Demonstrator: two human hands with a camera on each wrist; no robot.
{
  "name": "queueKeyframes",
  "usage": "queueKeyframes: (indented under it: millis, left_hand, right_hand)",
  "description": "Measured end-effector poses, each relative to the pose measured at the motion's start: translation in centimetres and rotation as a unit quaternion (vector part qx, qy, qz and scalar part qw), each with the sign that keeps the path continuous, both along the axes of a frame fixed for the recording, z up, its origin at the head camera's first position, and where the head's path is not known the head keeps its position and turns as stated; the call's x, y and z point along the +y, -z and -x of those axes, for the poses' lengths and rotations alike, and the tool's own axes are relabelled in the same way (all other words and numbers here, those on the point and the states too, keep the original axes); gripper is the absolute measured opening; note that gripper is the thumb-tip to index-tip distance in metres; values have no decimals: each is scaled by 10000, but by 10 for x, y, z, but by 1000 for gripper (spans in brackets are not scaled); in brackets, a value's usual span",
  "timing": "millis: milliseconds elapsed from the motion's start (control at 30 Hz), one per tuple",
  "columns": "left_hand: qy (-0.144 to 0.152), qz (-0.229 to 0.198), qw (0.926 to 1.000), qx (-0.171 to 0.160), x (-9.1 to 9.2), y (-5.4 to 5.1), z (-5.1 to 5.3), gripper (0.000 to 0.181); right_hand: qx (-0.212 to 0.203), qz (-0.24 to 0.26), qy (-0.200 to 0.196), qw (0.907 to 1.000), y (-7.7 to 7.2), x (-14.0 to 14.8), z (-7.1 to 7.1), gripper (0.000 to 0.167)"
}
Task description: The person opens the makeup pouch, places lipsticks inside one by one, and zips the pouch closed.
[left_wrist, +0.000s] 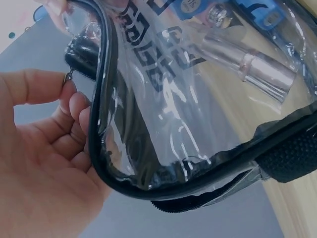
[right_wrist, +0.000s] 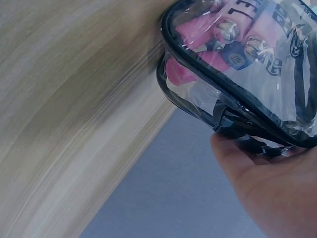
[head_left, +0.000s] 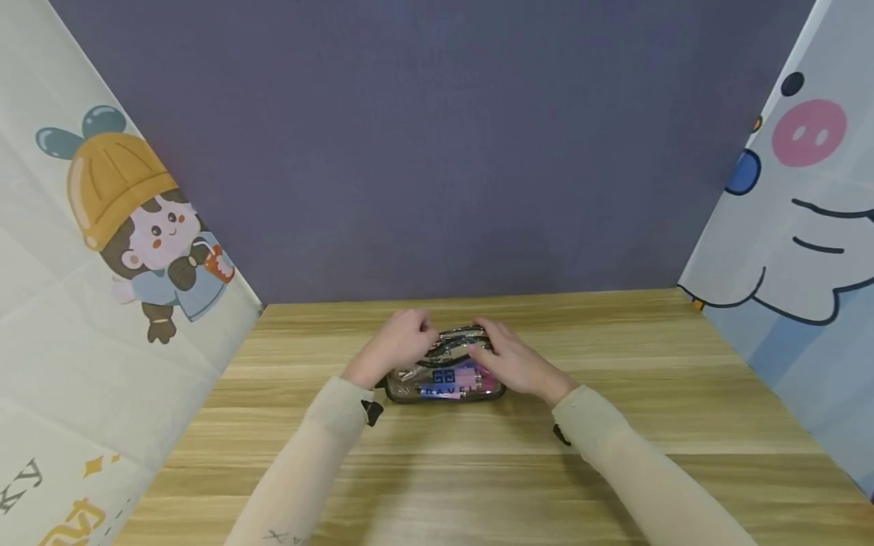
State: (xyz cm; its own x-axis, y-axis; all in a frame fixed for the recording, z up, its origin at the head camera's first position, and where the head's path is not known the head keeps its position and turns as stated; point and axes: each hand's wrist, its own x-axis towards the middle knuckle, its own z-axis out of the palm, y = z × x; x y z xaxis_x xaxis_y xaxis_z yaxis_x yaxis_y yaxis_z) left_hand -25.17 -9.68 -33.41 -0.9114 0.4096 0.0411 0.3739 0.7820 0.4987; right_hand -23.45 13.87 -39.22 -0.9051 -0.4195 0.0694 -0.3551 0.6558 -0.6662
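A clear travel pouch point(head_left: 444, 393) with black piping and dark lettering lies at mid-table. Small pink and blue containers point(right_wrist: 233, 22) show through its plastic, along with a shiny silver-pink tube point(left_wrist: 267, 77). At the pouch's upper left, my left hand point(head_left: 401, 339) pinches a small metal zipper pull point(left_wrist: 69, 76) between thumb and index finger. Bare zipper teeth point(left_wrist: 173, 206) show along a loose edge of the pouch in the left wrist view. My right hand point(head_left: 517, 362) grips the upper right end, thumb against the black trim; its other fingers are mostly hidden.
The pouch rests on a wood-grain table point(head_left: 464, 485). A dark grey-blue panel point(head_left: 437, 152) rises behind the table's far edge. Cartoon-printed sheets hang on the left point(head_left: 61, 250) and the right point(head_left: 812, 243).
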Motion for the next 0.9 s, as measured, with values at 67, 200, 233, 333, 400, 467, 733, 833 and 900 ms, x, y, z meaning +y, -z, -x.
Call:
queueKeyframes:
  millis: [67,200,233,333,400,467,733,833,900]
  left_hand:
    - [-16,18,10000,21,-2,-1,0,23]
    - [-52,45,10000,71,-5,-2,1,25]
    - [-56,51,9999,67,-6,-1,2,25]
    - [-78,103,9998,139,-9,-1,2,24]
    - [-95,103,9998,123,-10,-1,2,22]
    - [-103,120,9998,103,-11,-1,2,21]
    - [-173,69,9998,-66,-15,-3,2,24]
    - [-146,104,9998,-41,-16,-3,2,24]
    - [-154,101,9998,-38,-16,-3,2,23]
  right_hand:
    - [-3,12,3,10000,0,0,0,75]
    - [-55,58,7,10000,-1,0,1,73]
    - [-71,66,13,10000,-1,0,1,73]
    - [-106,70,30,9999,-1,1,1,72]
    - [-119,63,29,9999,0,1,1,73]
    - [-127,63,24,9999,0,2,0,74]
    - [-135,66,31,9999,-2,0,0,74]
    - [-143,46,32,9999,-2,0,0,76]
    - [-154,16,46,9999,-2,1,0,77]
